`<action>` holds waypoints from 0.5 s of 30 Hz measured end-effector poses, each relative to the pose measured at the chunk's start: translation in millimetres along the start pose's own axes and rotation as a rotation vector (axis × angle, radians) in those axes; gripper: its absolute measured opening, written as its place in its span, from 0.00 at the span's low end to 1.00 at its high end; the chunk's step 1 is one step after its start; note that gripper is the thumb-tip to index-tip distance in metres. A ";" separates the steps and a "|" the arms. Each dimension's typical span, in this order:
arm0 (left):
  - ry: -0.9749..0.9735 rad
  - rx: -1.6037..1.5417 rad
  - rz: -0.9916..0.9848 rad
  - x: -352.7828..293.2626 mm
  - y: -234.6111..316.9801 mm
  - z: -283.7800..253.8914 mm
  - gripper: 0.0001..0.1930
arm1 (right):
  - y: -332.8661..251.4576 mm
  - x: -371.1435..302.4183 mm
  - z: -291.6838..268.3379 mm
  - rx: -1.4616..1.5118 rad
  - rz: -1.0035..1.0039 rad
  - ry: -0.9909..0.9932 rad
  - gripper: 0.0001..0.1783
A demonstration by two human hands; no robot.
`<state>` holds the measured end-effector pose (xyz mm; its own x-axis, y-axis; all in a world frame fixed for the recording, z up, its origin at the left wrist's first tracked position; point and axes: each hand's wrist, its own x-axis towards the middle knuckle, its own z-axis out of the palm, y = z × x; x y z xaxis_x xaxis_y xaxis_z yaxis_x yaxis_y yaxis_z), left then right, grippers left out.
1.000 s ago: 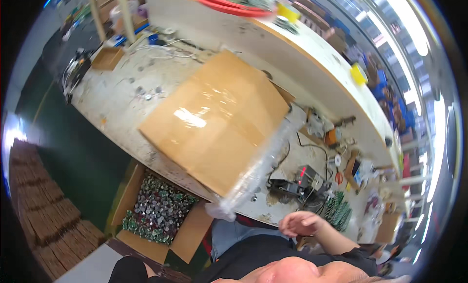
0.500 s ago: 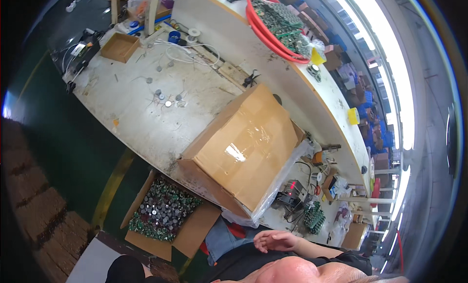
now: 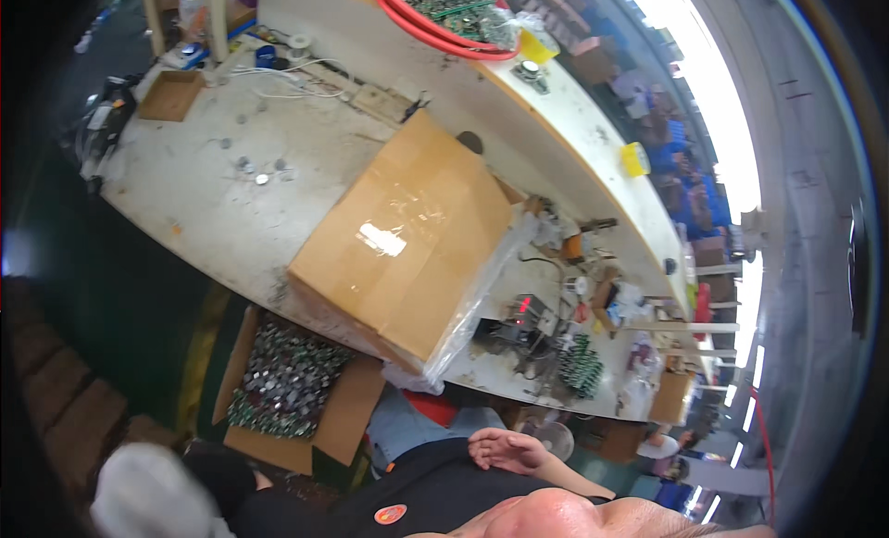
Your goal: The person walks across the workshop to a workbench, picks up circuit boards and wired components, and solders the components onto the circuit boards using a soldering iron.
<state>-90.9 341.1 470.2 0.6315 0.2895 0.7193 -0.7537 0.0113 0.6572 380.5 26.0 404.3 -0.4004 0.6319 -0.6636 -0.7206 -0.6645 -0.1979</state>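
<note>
My right hand [image 3: 505,450] is held in front of my dark shirt at the lower middle, fingers loosely stretched and apart, with nothing in it. It is off the table, below the near corner of a large taped cardboard box [image 3: 407,232]. At the lower left a pale grey shape [image 3: 153,492] is smeared by motion beside dark cloth; I cannot tell whether it is my left hand in a glove. Left of the large box, below the table edge, stands an open carton [image 3: 347,418] filled with small green circuit boards and round silver parts [image 3: 287,376].
Small round parts [image 3: 262,179] and a shallow cardboard tray [image 3: 171,95] lie on the white worktable [image 3: 194,186]. A red basin [image 3: 421,33] of circuit boards stands on the shelf behind. Right of the box are a device with red lit digits [image 3: 526,308] and stacked green boards [image 3: 581,367].
The view has shifted, so the table and box appear further up and left. The blurred grey shape has come in at the lower left. My right hand stays free, in nearly the same pose.
</note>
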 end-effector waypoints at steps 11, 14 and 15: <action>-0.392 -0.237 -0.971 70.5 -267.2 269.6 0.19 | 64.8 -101.5 -124.8 0.199 -0.407 -0.056 0.23; -0.455 -0.263 -1.066 81.7 -275.9 333.7 0.19 | 84.4 -134.3 -182.4 0.203 -0.480 -0.138 0.22; -0.459 -0.256 -1.135 84.3 -277.6 358.0 0.19 | 94.7 -149.0 -203.8 0.203 -0.503 -0.177 0.22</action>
<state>236.8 19.8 429.0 0.9140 -0.3646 -0.1781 0.2758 0.2363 0.9317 487.3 -212.3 337.5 -0.0560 0.9194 -0.3893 -0.9343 -0.1857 -0.3042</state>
